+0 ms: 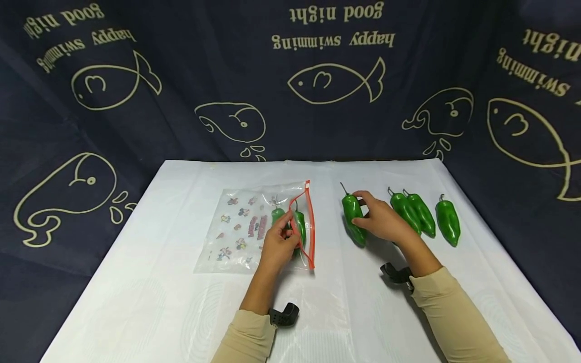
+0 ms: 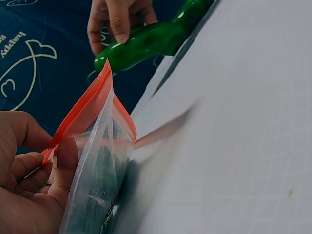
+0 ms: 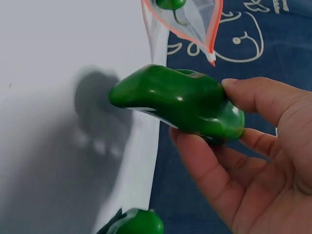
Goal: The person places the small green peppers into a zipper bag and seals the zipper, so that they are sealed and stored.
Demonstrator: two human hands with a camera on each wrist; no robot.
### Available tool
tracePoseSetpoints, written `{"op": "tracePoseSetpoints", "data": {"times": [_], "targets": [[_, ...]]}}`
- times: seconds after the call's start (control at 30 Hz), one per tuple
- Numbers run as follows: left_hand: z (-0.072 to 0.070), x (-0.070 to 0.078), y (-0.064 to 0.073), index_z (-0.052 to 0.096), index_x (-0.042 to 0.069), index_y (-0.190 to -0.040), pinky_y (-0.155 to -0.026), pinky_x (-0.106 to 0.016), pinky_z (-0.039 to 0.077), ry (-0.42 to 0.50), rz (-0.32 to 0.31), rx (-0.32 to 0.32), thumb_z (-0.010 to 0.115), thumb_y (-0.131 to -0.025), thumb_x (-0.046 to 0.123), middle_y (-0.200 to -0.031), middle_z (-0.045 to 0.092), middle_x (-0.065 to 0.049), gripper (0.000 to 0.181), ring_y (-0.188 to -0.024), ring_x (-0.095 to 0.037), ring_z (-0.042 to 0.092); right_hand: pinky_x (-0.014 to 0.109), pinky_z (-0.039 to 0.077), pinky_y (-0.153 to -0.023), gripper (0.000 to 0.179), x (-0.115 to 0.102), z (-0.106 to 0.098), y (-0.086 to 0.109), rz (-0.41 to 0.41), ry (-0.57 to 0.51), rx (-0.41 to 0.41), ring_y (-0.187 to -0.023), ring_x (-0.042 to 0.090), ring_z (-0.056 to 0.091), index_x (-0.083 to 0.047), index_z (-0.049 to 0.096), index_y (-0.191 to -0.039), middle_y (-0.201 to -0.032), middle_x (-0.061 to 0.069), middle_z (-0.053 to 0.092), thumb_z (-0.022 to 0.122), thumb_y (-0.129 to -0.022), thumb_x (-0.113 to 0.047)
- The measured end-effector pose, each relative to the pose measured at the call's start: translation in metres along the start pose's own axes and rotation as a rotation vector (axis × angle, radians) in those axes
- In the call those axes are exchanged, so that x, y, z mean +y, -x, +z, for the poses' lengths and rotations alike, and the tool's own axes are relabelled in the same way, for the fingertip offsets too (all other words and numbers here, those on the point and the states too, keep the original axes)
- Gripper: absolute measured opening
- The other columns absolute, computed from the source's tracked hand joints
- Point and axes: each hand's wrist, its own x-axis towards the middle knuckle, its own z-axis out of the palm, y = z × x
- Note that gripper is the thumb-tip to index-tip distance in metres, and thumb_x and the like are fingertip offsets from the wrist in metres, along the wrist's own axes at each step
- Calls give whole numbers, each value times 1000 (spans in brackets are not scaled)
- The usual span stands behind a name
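Observation:
A clear zip bag [image 1: 231,222] with a red-orange zip edge and small printed cartoon figures lies on the white table. My left hand [image 1: 278,243] pinches the upper layer of its mouth between thumb and fingers, and the mouth gapes toward the right. Inside, near the opening, green peppers [image 1: 300,227] show through the plastic. To the right of the bag, my right hand [image 1: 380,218] grips another glossy green pepper [image 1: 351,214] between thumb and fingers, its thin stem pointing away from me. In the right wrist view this held pepper [image 3: 170,97] casts a shadow on the table.
Right of my right hand lie more green peppers: two side by side [image 1: 422,214], partly behind the forearm, and one apart [image 1: 448,222]. The white table [image 1: 150,252] ends at a dark blue curtain [image 1: 181,75] printed with fish and whales.

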Motion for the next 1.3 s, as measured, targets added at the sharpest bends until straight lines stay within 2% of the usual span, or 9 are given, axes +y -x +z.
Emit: {"op": "tracePoseSetpoints", "data": {"times": [0.23, 0.57, 0.77, 0.97, 1.3], "targets": [[1, 0, 0, 47, -2, -145, -60, -17, 51, -2, 3, 11, 57, -83, -16, -146, 44, -21, 64, -81, -18, 51, 41, 53, -71, 71, -13, 7, -7, -38, -68, 38, -95, 31, 66, -10, 34, -148, -135, 21, 54, 73, -89, -19], [1, -2, 2, 46, -3, -145, -62, -18, 52, -25, 6, -5, 57, -83, -14, -144, 45, -22, 64, -80, -16, 50, 36, 49, -64, 72, -32, 27, -18, -61, -211, 58, -77, 18, 63, -9, 34, -147, -135, 20, 53, 74, -87, -16], [1, -2, 1, 45, -4, -145, -62, -17, 52, -19, 12, -8, 56, -82, -15, -148, 43, -21, 64, -80, -15, 50, 35, 50, -62, 70, -42, 38, -23, -79, -274, 69, -74, 18, 63, -9, 33, -146, -134, 20, 53, 73, -88, -12], [1, 1, 1, 46, -3, -145, -63, -17, 52, -19, -9, -4, 55, -81, -15, -147, 44, -20, 66, -82, -15, 50, 35, 52, -63, 71, -49, 51, -29, -90, -343, 60, -76, 18, 66, -9, 30, -145, -133, 19, 53, 72, -88, -11], [0, 2, 0, 45, -5, -145, -62, -17, 52, -14, 10, -14, 55, -80, -15, -149, 41, -22, 67, -81, -15, 51, 34, 55, -63, 73, -55, 69, -35, -57, -419, 56, -77, 19, 69, -8, 28, -147, -132, 21, 53, 72, -88, -10]]}}
